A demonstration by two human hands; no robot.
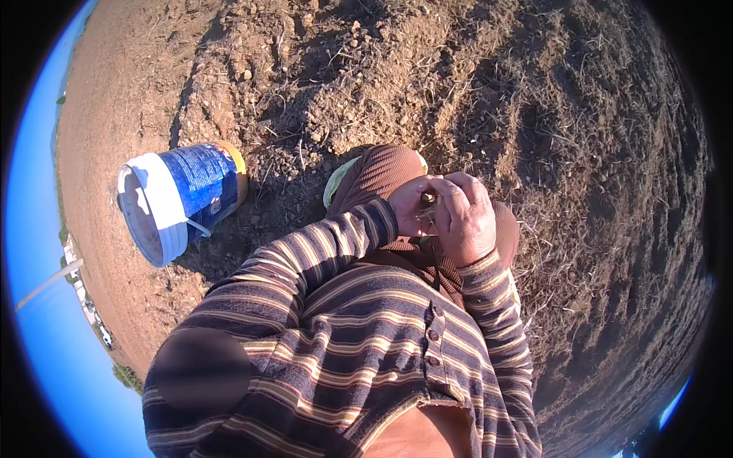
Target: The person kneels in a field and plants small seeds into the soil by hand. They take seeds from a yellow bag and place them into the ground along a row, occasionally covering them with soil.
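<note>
In front of my lap, my left hand [413, 207] and my right hand [467, 220] meet, fingers curled towards each other. Between the fingertips is a small dry plant piece [428, 210], mostly hidden by the fingers; its exact kind cannot be told. Thumb and fingers of the right hand partly cover the left fingertips. Both hands are just above my knees, bent in ribbed brown trousers [381, 172]. Left of the knees, on the soil, is a plastic bucket [200, 180] with a blue printed side, white rim and yellow base.
Rough, cloddy soil [343, 74] with dry stalks and roots surrounds me. Darker, straw-strewn ground [595, 189] spreads along the right. The bucket's white handle [198, 228] hangs at its side. A pole [48, 283] and a white vehicle [105, 335] show far off at the left rim.
</note>
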